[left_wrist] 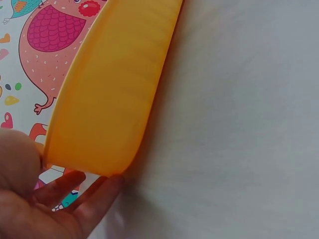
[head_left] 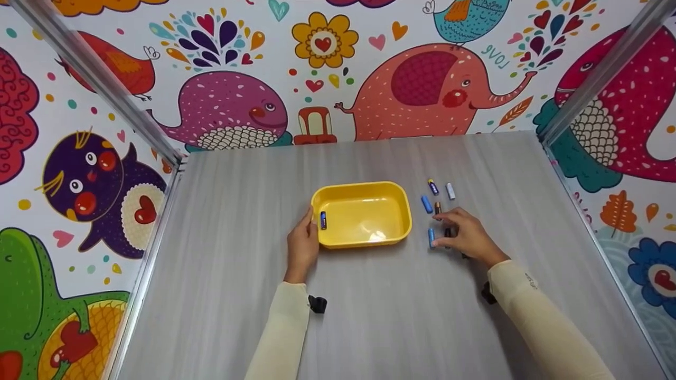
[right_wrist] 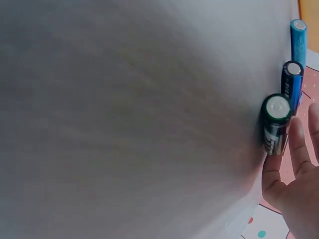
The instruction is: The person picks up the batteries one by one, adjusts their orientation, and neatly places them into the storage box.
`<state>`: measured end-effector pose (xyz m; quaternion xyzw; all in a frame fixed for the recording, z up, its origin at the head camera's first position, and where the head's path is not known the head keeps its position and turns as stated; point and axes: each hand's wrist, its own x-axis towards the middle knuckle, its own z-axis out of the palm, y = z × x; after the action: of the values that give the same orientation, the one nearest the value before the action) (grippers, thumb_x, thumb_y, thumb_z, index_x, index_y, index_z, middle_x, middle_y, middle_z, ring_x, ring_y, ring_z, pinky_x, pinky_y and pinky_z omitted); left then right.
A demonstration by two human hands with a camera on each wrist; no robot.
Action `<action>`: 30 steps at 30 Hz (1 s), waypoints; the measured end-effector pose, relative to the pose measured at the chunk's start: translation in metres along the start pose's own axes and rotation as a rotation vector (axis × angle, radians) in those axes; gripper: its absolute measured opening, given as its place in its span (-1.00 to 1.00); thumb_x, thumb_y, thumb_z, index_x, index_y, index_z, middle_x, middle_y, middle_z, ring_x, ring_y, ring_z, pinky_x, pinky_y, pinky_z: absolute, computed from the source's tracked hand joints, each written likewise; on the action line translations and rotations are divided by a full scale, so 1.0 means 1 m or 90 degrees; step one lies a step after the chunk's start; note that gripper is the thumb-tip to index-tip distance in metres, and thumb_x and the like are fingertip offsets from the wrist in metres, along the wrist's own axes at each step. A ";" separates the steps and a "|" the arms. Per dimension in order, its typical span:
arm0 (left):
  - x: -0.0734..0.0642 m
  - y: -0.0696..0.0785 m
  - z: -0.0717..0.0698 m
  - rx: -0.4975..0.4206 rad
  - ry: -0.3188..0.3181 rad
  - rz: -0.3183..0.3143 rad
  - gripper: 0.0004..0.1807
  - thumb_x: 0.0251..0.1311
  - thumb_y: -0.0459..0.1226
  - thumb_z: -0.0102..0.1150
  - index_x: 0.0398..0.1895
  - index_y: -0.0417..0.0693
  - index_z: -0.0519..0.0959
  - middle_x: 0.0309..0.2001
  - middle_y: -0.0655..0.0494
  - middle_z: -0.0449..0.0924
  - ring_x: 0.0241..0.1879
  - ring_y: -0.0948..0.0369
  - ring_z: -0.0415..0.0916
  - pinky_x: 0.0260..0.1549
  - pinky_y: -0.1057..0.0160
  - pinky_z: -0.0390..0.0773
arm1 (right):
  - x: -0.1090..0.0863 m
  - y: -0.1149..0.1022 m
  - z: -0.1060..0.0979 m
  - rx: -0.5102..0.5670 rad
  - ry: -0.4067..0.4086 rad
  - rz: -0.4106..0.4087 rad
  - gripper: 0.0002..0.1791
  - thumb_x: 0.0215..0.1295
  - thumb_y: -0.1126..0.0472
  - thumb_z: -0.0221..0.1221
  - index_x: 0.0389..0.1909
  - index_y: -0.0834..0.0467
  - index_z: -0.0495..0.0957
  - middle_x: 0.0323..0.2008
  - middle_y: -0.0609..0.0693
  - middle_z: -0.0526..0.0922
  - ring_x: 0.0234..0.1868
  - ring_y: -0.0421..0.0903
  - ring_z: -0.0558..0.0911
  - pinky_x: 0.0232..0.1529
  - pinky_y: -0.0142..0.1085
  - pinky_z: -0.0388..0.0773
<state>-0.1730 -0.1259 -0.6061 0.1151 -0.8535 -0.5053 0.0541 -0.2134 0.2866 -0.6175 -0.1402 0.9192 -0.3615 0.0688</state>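
Left hand (head_left: pixel 303 240), gripping yellow tray (head_left: pixel 364 216); right hand (head_left: pixel 466 235), spread wide beside blue battery (head_left: pixel 431 235). We should pinch that battery midway and squarely, leaving neighbouring batteries (head_left: pixel 426 204) undisturbed.

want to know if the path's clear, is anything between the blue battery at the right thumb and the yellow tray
Only bare tabletop shows between the blue battery and the yellow tray. Its raised right wall is the one barrier, probably needing a lift.
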 end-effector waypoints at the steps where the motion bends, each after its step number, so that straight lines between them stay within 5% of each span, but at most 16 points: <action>1: 0.000 0.000 0.000 -0.003 0.001 0.002 -0.49 0.56 -0.27 -0.03 0.53 -0.02 0.32 0.49 0.00 0.36 0.42 0.11 0.38 0.41 0.03 0.41 | 0.001 0.000 0.000 -0.003 0.000 -0.002 -0.27 -0.06 -0.07 0.58 0.21 -0.01 0.64 0.01 0.01 0.58 -0.06 -0.05 0.52 -0.04 -0.24 0.54; 30: 0.000 -0.001 0.004 -0.015 0.002 -0.012 -0.48 0.56 -0.27 -0.04 0.53 -0.02 0.31 0.50 0.00 0.34 0.51 0.11 0.27 0.46 0.05 0.33 | 0.001 0.000 0.006 -0.039 -0.048 0.048 -0.22 -0.10 -0.20 0.57 0.23 -0.12 0.64 -0.04 -0.04 0.47 -0.06 -0.04 0.43 0.02 -0.17 0.52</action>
<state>-0.1737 -0.1227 -0.6086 0.1234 -0.8464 -0.5154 0.0519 -0.2131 0.2827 -0.6219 -0.1212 0.9313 -0.3245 0.1125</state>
